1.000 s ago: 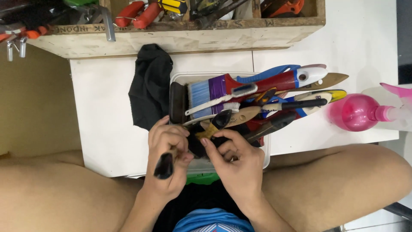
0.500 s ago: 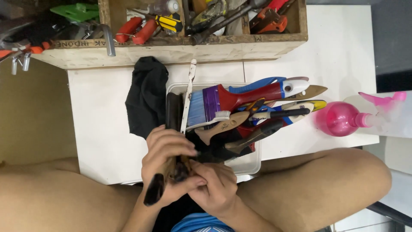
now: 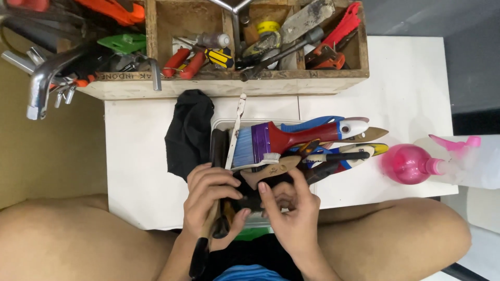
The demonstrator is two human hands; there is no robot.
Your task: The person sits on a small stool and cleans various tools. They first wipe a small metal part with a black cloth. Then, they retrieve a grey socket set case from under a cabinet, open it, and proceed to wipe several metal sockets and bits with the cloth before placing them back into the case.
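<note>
Nearest the camera, between two bare knees, a dark-handled brush (image 3: 208,237) is gripped by the left hand (image 3: 208,200), whose fingers (image 3: 216,179) are wrapped around its handle. Just beside it, the right hand (image 3: 289,211) is held with fingers (image 3: 263,195) pinched narrowly on a dark part of the same brush; what exactly is pinched cannot be told. Beyond the hands, a clear plastic tub (image 3: 221,125) crammed with brushes, a wide blue-bristled brush (image 3: 271,138) among them, is set on the white tabletop (image 3: 140,156). A black cloth (image 3: 190,132) is draped beside the tub, a pink spray bottle (image 3: 411,164) lies to the right, and a wooden toolbox (image 3: 234,83) is placed farthest away.
</note>
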